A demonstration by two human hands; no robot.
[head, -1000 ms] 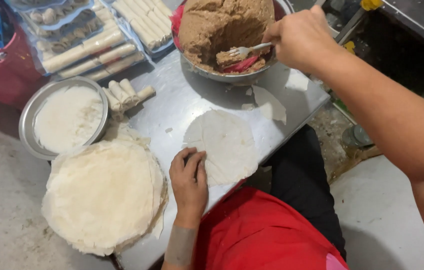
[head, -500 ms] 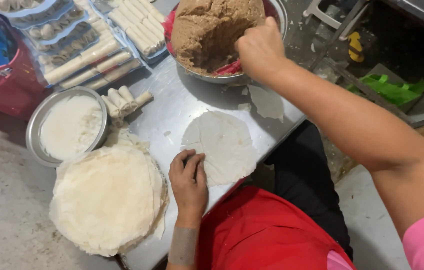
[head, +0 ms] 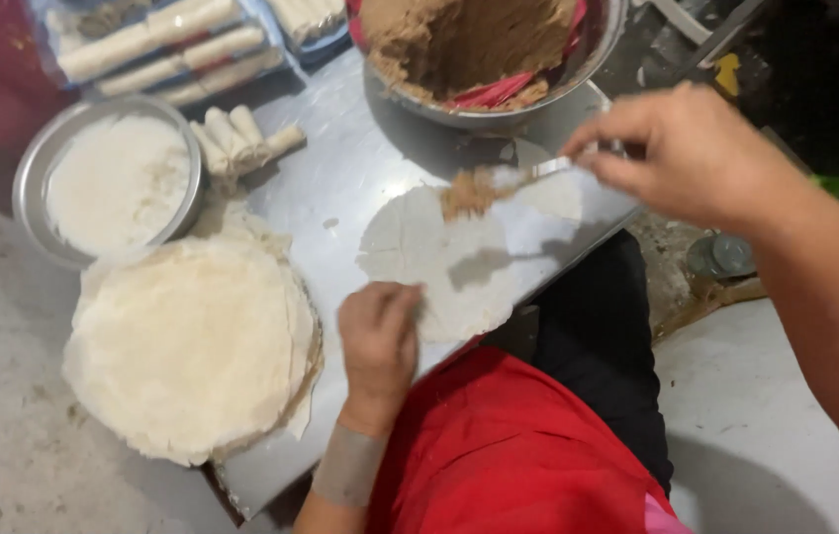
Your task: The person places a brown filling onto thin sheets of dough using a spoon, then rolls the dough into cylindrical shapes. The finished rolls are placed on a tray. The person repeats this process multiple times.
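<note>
The table [head: 360, 188] and bowl [head: 593, 59] are dull brushed metal, the wrapper [head: 439, 262] thin, matt dough.

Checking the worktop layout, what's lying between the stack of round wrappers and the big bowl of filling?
In the head view, bare metal table and a few finished rolls lie between wrapper stack and filling bowl.

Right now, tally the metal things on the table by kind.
Bowl of brown filling: 1
Round dish of white paste: 1
Fork, held in the right hand, loaded with filling: 1
Total: 3
</note>
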